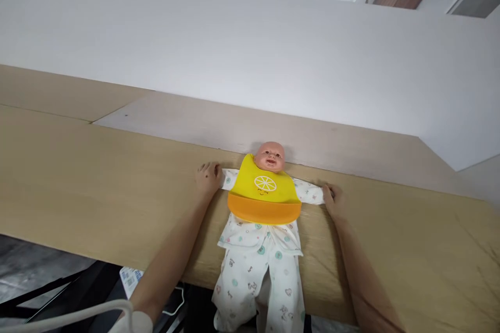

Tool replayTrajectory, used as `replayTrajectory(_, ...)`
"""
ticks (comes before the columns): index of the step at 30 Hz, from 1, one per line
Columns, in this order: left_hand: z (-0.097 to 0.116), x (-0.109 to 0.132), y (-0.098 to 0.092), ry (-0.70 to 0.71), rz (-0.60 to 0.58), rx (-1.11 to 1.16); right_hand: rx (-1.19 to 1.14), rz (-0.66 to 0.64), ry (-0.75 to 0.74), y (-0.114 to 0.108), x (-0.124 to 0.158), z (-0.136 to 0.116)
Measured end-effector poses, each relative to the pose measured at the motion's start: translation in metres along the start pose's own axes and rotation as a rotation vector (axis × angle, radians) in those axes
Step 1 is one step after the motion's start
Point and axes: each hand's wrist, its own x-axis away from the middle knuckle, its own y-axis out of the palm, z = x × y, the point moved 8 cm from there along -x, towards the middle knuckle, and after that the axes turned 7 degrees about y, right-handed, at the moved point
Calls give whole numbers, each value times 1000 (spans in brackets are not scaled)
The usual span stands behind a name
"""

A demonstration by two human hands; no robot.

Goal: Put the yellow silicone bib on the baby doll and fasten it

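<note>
A baby doll [270,156] lies on its back, arms stretched out to both sides. It is dressed in a white patterned top [250,237] and matching trousers [244,281]. Around its neck sits a yellow bib [265,184] with a citrus-slice print and an orange catch pocket [264,210]. My left hand [209,177] is closed round the sleeve end at the picture's left, and my right hand [332,199] is closed round the other sleeve end. The doll's own hands are hidden.
The doll's upper body rests on a wooden table [117,182], its trouser legs hanging past the front edge. Behind stands a white partition [234,57]. A white cable [78,315] crosses the lower left, near a labelled white packet [130,280] below the table.
</note>
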Motion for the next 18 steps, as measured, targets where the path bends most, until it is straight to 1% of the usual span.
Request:
replayTrajectory(3,-3,1,-3,-32,52,62,-240,6,201,-2,-3,20)
replayTrajectory(5,-7,4,-5,-73,105,113,-405,61,305,-4,-4,34)
replayTrajectory(7,-12,8,-8,-123,162,155,-511,145,356,-6,-5,47)
replayTrajectory(9,-16,10,-12,-163,200,177,-575,198,385,-7,-6,58)
replayTrajectory(11,-21,11,-17,-206,233,180,-612,212,410,-8,-6,66)
replayTrajectory(14,-35,12,-27,-295,282,181,-586,211,419,-10,-7,71)
replayTrajectory(16,-51,15,-31,-426,300,230,-544,216,413,-13,-7,72)
replayTrajectory(18,-70,21,-27,-605,296,343,-487,216,398,-15,-7,71)
